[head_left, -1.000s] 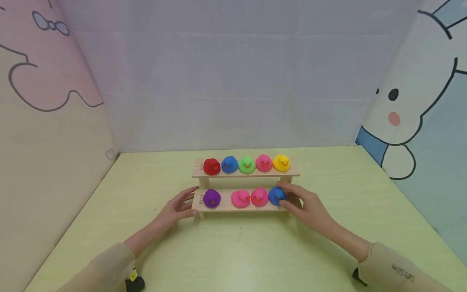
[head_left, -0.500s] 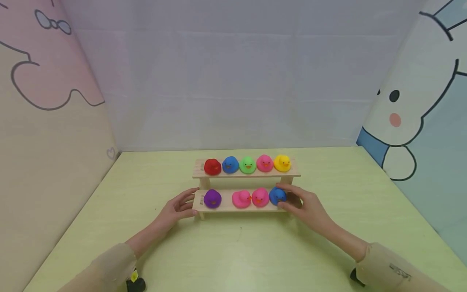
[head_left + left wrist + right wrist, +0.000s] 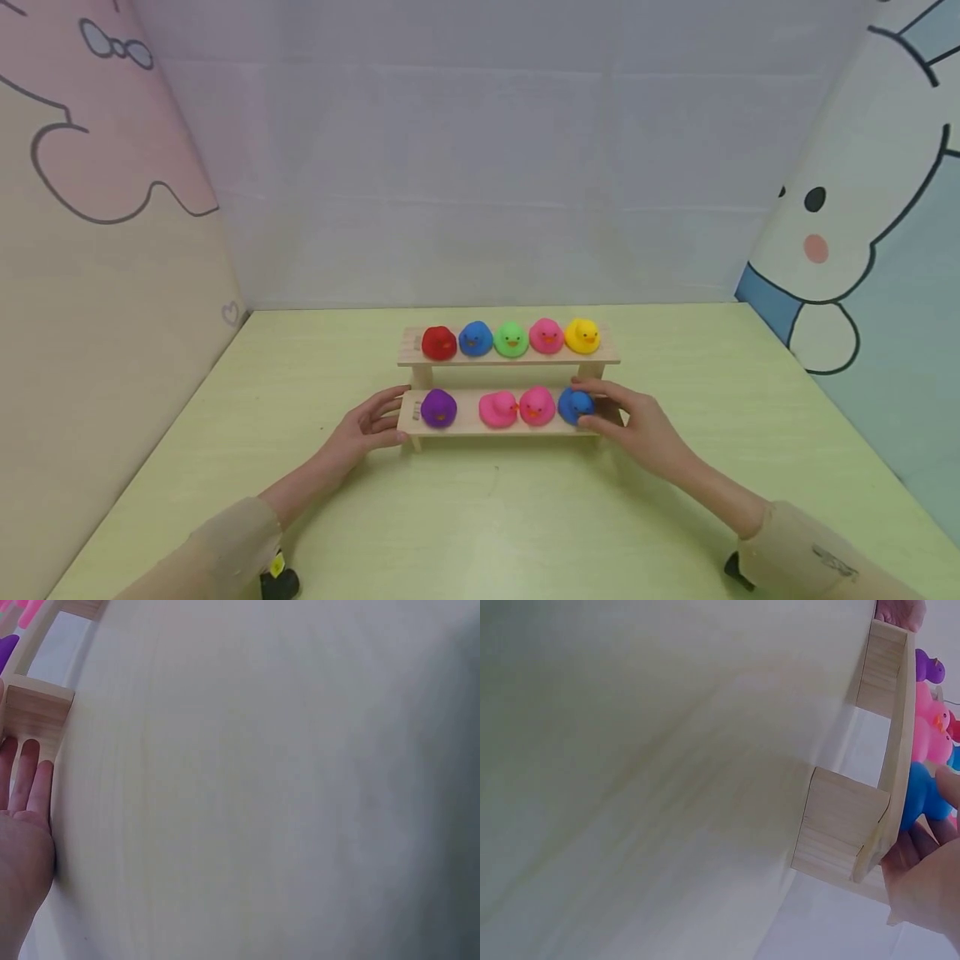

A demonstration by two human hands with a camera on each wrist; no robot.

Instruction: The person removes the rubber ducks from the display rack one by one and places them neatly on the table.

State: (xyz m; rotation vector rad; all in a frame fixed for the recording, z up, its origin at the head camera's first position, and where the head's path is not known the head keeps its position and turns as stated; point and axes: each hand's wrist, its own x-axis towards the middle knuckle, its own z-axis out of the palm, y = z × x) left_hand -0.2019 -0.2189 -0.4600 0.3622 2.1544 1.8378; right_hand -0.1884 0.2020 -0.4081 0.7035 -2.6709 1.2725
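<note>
On the lower step of a two-step wooden stand, my right hand pinches a blue rubber duck at the right end, thumb in front. The right wrist view also shows this blue duck, with fingers partly hidden beside it. My left hand rests against the stand's left end. Its fingers look fairly straight in the left wrist view, near the wooden leg. Also on the lower step are a purple duck and two pink ducks, one facing right and one facing forward.
The upper step carries red, blue, green, pink and yellow ducks. A gap separates the purple duck from the pink ones. Printed cartoon panels flank the pale table.
The lower blue duck has shifted slightly right with my right hand, and a narrow gap now shows between it and the neighbouring pink duck. My left hand stays against the stand.
</note>
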